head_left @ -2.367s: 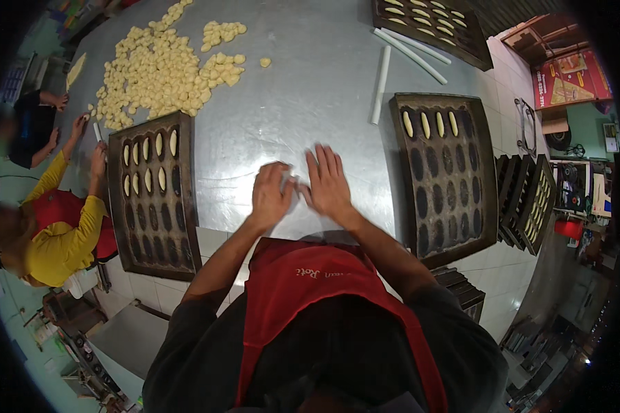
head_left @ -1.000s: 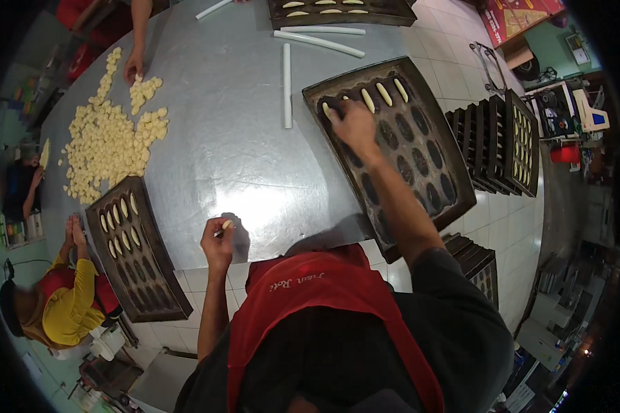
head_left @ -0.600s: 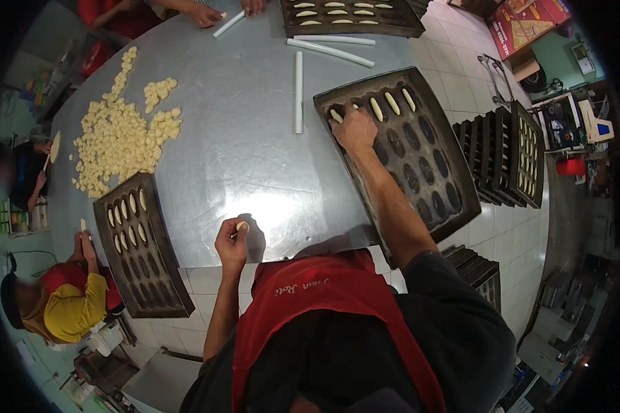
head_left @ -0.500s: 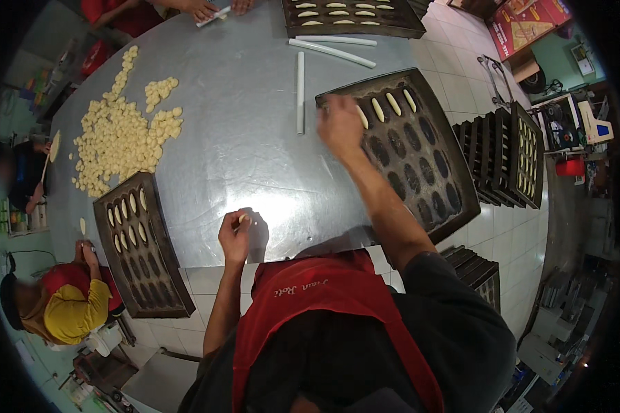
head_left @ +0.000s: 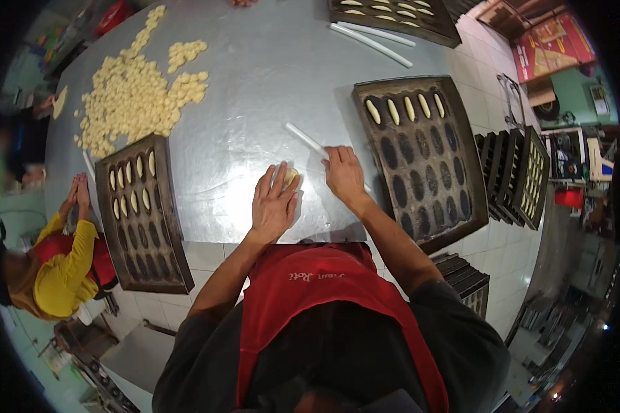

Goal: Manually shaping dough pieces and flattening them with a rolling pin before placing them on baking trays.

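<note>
My left hand (head_left: pixel 274 203) lies flat with its fingers spread on the metal table, over a small flattened piece of dough (head_left: pixel 292 179) that shows beside the fingers. Just to its right, my right hand (head_left: pixel 344 173) is closed round a thin white rolling pin (head_left: pixel 306 139), which slants across the table with one end pointing far left. To the right of that hand stands a dark baking tray (head_left: pixel 430 230) with oval hollows. Its far row holds several rolled dough strips (head_left: pixel 410 107); the nearer hollows hold none.
At the far left lies a heap of small dough balls (head_left: pixel 127 96). Another tray (head_left: pixel 179 265), partly filled, overhangs the table's near left edge beside a co-worker in yellow sleeves (head_left: pixel 69 275). Two white rods (head_left: pixel 375 45) lie by a filled tray (head_left: pixel 396 31) at the back. Racked trays (head_left: pixel 530 179) stand right.
My right hand has come back from the right tray and now grips a rolling pin. My left hand has gone from closed fingers to flat over the dough. The view has shifted.
</note>
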Tool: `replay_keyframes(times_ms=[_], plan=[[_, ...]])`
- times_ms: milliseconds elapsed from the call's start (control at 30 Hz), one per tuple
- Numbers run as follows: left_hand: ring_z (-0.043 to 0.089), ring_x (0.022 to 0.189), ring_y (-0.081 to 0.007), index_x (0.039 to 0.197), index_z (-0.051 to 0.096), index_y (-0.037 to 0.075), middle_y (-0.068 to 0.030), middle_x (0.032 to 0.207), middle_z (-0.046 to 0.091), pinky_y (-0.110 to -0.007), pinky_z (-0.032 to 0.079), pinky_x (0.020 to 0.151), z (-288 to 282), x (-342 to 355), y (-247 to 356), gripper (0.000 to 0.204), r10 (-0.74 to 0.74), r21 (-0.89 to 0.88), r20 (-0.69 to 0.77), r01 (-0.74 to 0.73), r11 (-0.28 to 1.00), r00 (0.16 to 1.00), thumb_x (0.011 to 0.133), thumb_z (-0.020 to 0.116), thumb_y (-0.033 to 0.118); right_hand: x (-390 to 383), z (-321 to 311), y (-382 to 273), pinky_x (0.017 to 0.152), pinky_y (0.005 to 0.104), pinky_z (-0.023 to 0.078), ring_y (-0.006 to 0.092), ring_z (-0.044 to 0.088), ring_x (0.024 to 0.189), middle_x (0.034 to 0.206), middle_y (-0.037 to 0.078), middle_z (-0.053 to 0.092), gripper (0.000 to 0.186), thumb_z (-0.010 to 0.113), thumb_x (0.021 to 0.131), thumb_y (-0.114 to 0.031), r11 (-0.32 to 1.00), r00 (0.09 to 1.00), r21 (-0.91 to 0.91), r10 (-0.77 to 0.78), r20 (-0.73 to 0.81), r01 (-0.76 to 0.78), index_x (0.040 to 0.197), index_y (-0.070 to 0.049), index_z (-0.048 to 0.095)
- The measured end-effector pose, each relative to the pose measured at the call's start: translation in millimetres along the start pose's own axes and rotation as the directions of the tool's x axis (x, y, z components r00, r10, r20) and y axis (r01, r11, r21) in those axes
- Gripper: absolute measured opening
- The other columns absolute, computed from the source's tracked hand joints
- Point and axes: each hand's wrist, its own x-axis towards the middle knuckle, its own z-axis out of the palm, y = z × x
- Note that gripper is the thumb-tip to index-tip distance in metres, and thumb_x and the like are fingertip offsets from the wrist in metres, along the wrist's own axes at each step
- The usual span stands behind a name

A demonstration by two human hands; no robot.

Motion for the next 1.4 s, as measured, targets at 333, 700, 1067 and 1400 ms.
replay_keyframes(times_ms=[333,700,1067,1400], plan=[[0.022,0.166,-0.0451,0.173,0.029,0.004,-0.0268,0.179,0.023,-0.061,0.013,0.134,1.8,84.5,-81.5,0.075,-0.179,0.250,-0.172,0.218,0.943,0.969,0.109,0.055,0.032,30.0,27.5,-25.9,0.105,0.0497,0.050,0.0397,0.061,0.117,0.125,0.017,0.069,0.048,0.077,0.092,-0.014,0.933,0.945,0.164,-0.326,0.020,0.319,0.137,-0.002,0.067],[0.044,0.153,-0.0458,0.145,0.059,-0.002,-0.0278,0.159,0.049,-0.054,0.037,0.125,21.9,-44.0,-2.2,0.050,0.028,-0.084,0.076,-0.021,0.996,0.997,0.102,0.066,0.021,-31.2,9.3,-29.5,0.093,0.0531,0.046,0.0394,0.058,0.108,0.110,0.014,0.063,0.032,0.086,0.080,-0.006,0.988,0.993,0.153,-0.024,0.120,0.005,0.107,-0.007,0.067],[0.060,0.129,-0.0435,0.142,0.061,-0.004,-0.0242,0.135,0.063,-0.050,0.049,0.113,38.5,-34.7,-11.1,0.051,0.047,-0.143,-0.044,-0.053,0.988,0.998,0.093,0.069,0.005,18.2,16.2,-24.4,0.104,0.0529,0.044,0.0380,0.056,0.123,0.132,0.013,0.063,0.047,0.071,0.085,-0.009,0.962,0.981,-0.222,-0.179,-0.074,0.159,0.132,-0.006,0.067],[0.050,0.147,-0.0440,0.156,0.054,-0.005,-0.0243,0.161,0.053,-0.052,0.040,0.123,19.1,-47.5,-8.4,0.060,-0.044,-0.044,0.023,0.045,0.998,0.999,0.102,0.065,0.021,-70.7,24.1,-57.4,0.105,0.0499,0.044,0.0340,0.056,0.127,0.142,0.012,0.062,0.051,0.069,0.089,-0.015,0.885,0.911,-0.218,-0.391,0.135,0.412,0.138,-0.001,0.068]])
